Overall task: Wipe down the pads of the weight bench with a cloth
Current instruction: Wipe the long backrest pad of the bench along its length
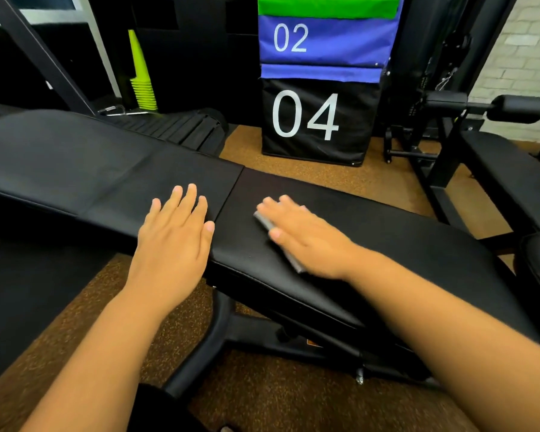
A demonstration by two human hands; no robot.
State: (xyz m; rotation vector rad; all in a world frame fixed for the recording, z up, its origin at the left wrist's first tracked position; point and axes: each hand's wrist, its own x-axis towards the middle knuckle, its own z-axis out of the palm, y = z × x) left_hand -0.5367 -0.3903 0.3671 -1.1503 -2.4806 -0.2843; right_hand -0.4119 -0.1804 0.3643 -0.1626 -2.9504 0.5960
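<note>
A black weight bench crosses the view. Its long back pad [75, 157] lies to the left and its seat pad [387, 244] to the right, with a seam between them. My left hand [175, 232] rests flat with straight fingers on the back pad just left of the seam. My right hand [306, 238] presses flat on a folded grey cloth [289, 257] on the seat pad. Most of the cloth is hidden under the palm; only its left edge shows.
Stacked soft plyo boxes [318, 120] marked 02 and 04 stand behind the bench. Yellow-green cones [142, 82] are stacked at the back left. A second bench and machine frame [487, 157] stand at the right. The bench's black base [262, 332] sits on brown speckled floor.
</note>
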